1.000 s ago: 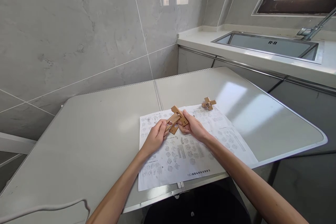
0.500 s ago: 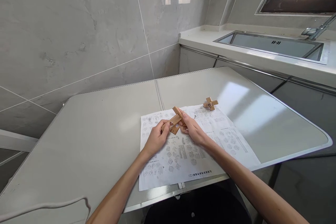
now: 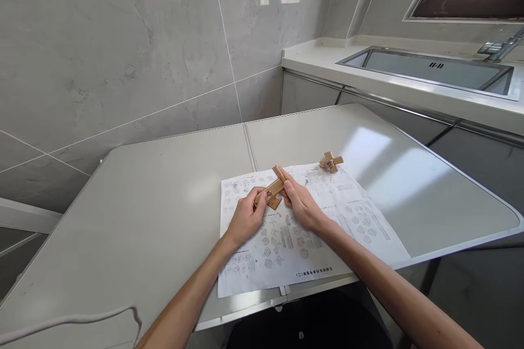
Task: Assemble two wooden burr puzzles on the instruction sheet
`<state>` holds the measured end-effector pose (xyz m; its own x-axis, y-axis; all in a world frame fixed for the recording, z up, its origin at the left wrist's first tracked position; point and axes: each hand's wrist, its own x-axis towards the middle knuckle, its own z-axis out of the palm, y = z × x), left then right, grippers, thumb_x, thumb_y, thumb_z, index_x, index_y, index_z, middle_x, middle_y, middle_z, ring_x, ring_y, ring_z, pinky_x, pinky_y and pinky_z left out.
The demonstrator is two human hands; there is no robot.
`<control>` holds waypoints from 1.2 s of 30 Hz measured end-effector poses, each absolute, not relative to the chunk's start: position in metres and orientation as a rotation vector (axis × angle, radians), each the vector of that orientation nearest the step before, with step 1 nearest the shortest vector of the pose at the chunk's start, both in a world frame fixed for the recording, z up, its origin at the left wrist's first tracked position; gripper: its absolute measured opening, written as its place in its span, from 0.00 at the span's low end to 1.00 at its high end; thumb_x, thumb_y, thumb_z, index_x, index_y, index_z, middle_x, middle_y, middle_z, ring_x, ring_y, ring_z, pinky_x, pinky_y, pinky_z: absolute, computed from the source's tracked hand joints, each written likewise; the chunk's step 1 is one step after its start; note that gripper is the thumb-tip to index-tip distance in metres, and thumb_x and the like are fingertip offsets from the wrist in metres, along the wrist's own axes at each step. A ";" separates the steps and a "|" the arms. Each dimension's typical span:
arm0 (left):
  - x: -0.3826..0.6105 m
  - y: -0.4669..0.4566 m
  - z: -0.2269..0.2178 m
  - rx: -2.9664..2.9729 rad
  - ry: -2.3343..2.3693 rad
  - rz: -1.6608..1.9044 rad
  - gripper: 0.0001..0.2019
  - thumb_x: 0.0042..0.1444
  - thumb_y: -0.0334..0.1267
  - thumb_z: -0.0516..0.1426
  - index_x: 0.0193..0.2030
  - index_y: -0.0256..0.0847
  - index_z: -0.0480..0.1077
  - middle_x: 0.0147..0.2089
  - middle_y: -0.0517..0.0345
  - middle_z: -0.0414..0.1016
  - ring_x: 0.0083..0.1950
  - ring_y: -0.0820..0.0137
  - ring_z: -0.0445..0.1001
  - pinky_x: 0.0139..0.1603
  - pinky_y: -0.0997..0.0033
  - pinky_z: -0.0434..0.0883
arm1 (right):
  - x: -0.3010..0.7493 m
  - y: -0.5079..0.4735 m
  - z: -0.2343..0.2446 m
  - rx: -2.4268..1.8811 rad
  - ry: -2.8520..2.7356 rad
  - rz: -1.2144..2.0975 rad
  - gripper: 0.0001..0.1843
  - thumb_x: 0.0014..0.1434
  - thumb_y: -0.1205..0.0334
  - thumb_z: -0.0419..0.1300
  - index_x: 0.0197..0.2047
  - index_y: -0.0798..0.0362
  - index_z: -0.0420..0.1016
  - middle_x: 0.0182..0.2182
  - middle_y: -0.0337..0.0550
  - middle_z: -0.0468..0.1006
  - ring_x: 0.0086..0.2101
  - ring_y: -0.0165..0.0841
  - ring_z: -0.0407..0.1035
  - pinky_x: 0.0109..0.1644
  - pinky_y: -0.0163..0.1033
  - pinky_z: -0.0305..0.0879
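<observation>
The wooden slat with a hole [image 3: 275, 190] is up in my fingers above the printed sheet, slanting from lower left to upper right. At its upper end a second wooden piece [image 3: 279, 173] crosses it. A second ago that crossing piece showed me its broad face with a "2" on it; now it is turned, a narrow side faces me and the number is out of sight. Below the slat a third wooden piece [image 3: 274, 203] pokes out, its far part hidden, so I cannot tell how the three join.

My left hand [image 3: 249, 212] is closed on the slat's lower end, thumb on top close to the hole. My right hand [image 3: 302, 203] grips the crossing piece, thumb pressed along it; since the first frame it has rolled over with the piece, and its curled fingers are now mostly hidden.

The sheet [image 3: 311, 262] lies under my hands where it was, covered in small diagrams. At its far right corner the wooden cross [image 3: 331, 162] sits unmoved. All this rests on the pale table [image 3: 143, 229]. Beyond are the counter [image 3: 305, 54] and sink [image 3: 426, 72], a little farther right in my view than before.
</observation>
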<state>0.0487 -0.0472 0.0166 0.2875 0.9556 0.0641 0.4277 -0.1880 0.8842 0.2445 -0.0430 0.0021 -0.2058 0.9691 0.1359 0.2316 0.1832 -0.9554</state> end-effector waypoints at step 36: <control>0.043 -0.047 0.017 1.744 1.187 0.803 0.18 0.75 0.50 0.48 0.49 0.41 0.73 0.33 0.60 0.72 0.31 0.70 0.64 0.35 0.69 0.61 | 0.236 -0.042 -0.002 -1.139 -1.826 1.007 0.36 0.76 0.54 0.50 0.81 0.50 0.45 0.40 0.47 0.80 0.39 0.41 0.75 0.47 0.48 0.75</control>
<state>0.0431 -0.0468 0.0174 0.3418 0.9389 0.0419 0.3884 -0.1816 0.9034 0.2360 -0.0423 -0.0020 -0.3259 0.9276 0.1826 0.3403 0.2953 -0.8927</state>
